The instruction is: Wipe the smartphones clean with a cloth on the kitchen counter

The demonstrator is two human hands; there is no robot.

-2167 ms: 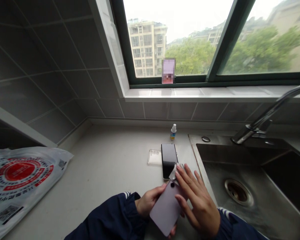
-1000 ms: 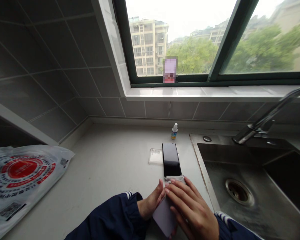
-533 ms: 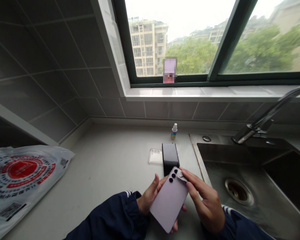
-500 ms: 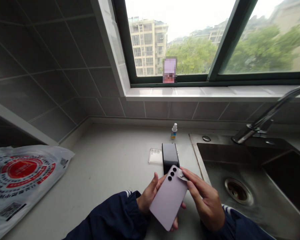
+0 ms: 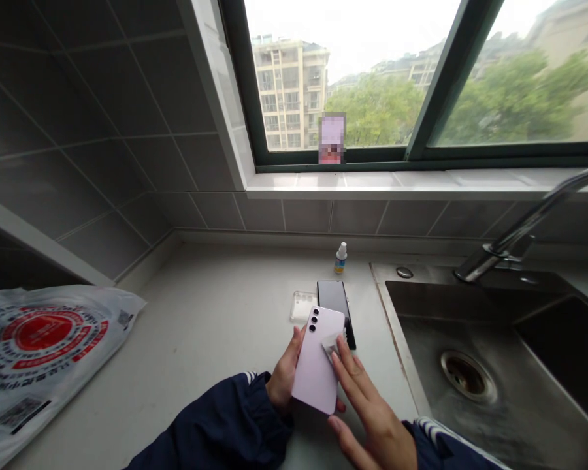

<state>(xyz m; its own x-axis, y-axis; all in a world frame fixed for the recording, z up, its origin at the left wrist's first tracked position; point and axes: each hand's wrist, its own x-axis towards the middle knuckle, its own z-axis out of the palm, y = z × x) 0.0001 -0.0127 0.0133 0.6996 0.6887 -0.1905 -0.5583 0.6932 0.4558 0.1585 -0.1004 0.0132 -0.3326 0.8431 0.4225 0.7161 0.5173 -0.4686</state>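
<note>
My left hand (image 5: 285, 372) is wrapped round a pale lilac smartphone (image 5: 316, 372), its back with three camera lenses facing up. Under the fingertips of my right hand (image 5: 370, 408) a small light-grey wiping cloth (image 5: 332, 341) lies pressed on the right half of the phone's back. The right thumb is stretched out near the phone's lower corner. Just behind, a second phone (image 5: 332, 295) with a dark screen lies on the counter, partly covered by the lilac one. Beside it on the left is a clear phone case (image 5: 301, 305).
A small white-capped spray bottle (image 5: 340, 259) stands behind the phones. To the right is a steel sink (image 5: 379, 287) with a chrome faucet (image 5: 490, 254). A printed plastic bag (image 5: 53, 346) lies at the left of the counter (image 5: 200, 313). A window runs along the back.
The lilac phone has turned more upright and shifted slightly left. My right hand has moved the cloth from beside the camera lenses down across the phone's back.
</note>
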